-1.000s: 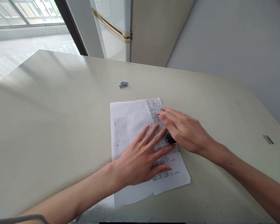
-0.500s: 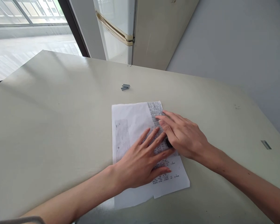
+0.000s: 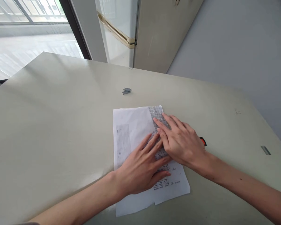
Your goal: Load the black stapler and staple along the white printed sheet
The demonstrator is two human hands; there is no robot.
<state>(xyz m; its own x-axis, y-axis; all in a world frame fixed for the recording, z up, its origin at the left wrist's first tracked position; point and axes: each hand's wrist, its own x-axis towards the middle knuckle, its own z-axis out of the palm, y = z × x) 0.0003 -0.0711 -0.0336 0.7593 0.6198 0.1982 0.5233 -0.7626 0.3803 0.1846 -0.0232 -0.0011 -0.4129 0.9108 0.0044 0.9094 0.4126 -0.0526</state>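
White paper sheets point(image 3: 134, 120) lie on the table, with a smaller printed piece point(image 3: 178, 184) over their right side. A grey patterned strip point(image 3: 156, 112) shows at the top right. My left hand point(image 3: 144, 165) rests flat on the sheets, fingers spread. My right hand point(image 3: 181, 139) is laid over the strip and the paper's right edge, fingers stretched out, its thumb by the left fingertips. From behind the right hand juts the end of a black and orange object point(image 3: 203, 141); most of it is hidden, so its kind cannot be made out.
Short grey metal strips that look like staples point(image 3: 126, 91) lie beyond the paper. Another such strip point(image 3: 265, 150) is at the far right of the pale table point(image 3: 61, 140). A fridge point(image 3: 121, 34) and a wall point(image 3: 236, 40) stand behind the table, with a window at left.
My right hand has shifted slightly left and turned on the paper. The black object, earlier seen by its thumb side, now shows at its outer side. My left hand stays flat.
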